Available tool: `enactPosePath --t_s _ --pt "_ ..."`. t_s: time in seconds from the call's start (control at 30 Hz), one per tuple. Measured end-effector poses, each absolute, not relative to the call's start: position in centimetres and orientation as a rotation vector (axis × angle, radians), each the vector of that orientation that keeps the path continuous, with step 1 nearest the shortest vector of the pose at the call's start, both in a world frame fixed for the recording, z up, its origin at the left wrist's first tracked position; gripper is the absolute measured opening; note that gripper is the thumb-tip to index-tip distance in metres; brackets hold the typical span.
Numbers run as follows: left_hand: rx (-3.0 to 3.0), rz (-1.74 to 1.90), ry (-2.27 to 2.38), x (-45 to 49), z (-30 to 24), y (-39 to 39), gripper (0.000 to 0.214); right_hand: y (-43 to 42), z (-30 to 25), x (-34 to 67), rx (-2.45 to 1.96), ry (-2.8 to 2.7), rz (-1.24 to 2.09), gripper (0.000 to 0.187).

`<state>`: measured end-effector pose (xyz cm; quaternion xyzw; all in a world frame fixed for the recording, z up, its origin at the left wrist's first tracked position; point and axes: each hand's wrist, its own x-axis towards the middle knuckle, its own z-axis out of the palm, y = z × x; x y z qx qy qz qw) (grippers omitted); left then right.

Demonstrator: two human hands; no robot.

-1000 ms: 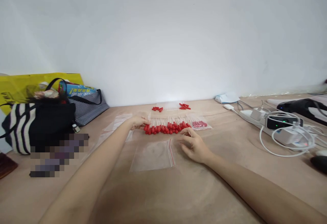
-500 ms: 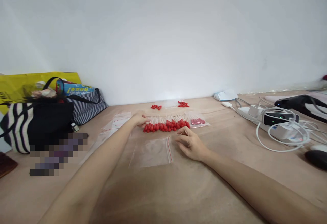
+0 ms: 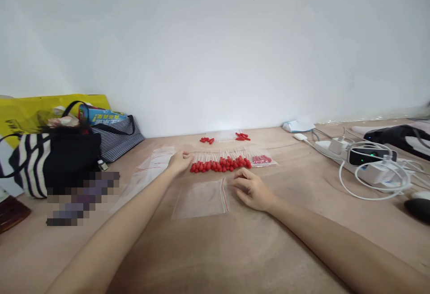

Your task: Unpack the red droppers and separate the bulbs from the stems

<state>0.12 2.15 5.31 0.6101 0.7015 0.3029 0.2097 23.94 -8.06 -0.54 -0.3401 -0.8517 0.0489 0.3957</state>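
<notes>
A row of thin pale sticks with red heads (image 3: 220, 164) lies across the middle of the table. At its left end is my left hand (image 3: 178, 162), fingers curled together near the sticks' pale ends; anything between the fingertips is too small to make out. My right hand (image 3: 250, 189) rests on the table just in front of the row's right end, fingers loosely bent, with a gap between thumb and fingers and nothing in it. Between my forearms lies a flat clear zip bag (image 3: 201, 199), its red-lined edge toward my right hand.
A filled clear bag of red-headed pieces (image 3: 262, 159) lies right of the row. More red pieces (image 3: 242, 137) sit by the wall. Several flat zip bags (image 3: 156, 159) lie beyond my left forearm. Cloth bags (image 3: 67, 159) stand left; a power strip with cables (image 3: 356, 162) is right.
My left hand has drawn back slightly to the left of the row, and its fingers have curled in. My right hand has stayed in place. The view has shifted slightly.
</notes>
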Motion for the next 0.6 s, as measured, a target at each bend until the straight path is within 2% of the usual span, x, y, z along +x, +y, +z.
enactPosePath --t_s 0.07,0.13,0.2,0.27,0.37,0.5,0.6 --pt "1.85 0.966 1.946 0.3 4.7 -0.1 0.022 -8.2 -0.3 23.7 -0.824 -2.148 0.118 0.025" --pt "2.28 1.041 1.658 0.4 3.9 -2.8 0.019 -8.6 0.1 23.4 -0.78 -2.132 0.111 0.023" --pt "2.556 0.873 1.296 0.6 3.1 -5.6 0.026 -9.0 0.6 23.0 -0.736 -2.182 0.097 0.025" --pt "2.643 0.609 1.154 0.8 2.6 -7.7 0.04 -9.5 1.0 22.6 -0.68 -2.321 0.083 0.026" --pt "2.603 0.386 1.157 0.8 2.2 -8.7 0.047 -10.0 1.3 22.4 -0.655 -2.471 0.109 0.024" --pt "2.446 0.608 1.292 0.8 1.9 -7.5 0.039 -9.8 1.3 22.7 -0.756 -2.432 0.184 0.034" --pt "2.301 0.729 1.447 0.8 1.7 -6.5 0.033 -9.2 1.1 23.1 -0.795 -2.325 0.141 0.032"
